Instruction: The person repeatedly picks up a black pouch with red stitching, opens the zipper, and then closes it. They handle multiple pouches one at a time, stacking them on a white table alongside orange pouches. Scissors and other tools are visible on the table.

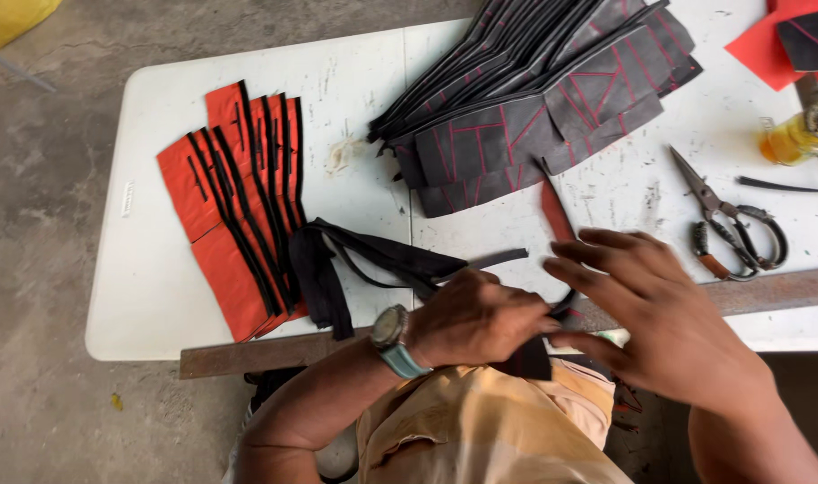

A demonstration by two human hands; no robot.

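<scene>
My left hand point(476, 318), with a watch on its wrist, is closed over a dark piece of material point(525, 358) at the table's near edge. A black strip point(494, 260) runs out from under that hand toward the left. My right hand point(646, 300) hovers just to the right with its fingers spread, the fingertips touching the same dark piece. A narrow red piece point(555, 211) lies on the table right beyond my hands.
A white table point(158, 269) carries a fanned stack of red pieces with black strips point(239, 206), a bundle of black straps point(324, 269), a pile of dark grey pieces with red lines point(534, 99), scissors point(727, 224), a small yellow bottle point(794, 134) and a long rusty metal bar point(749, 291).
</scene>
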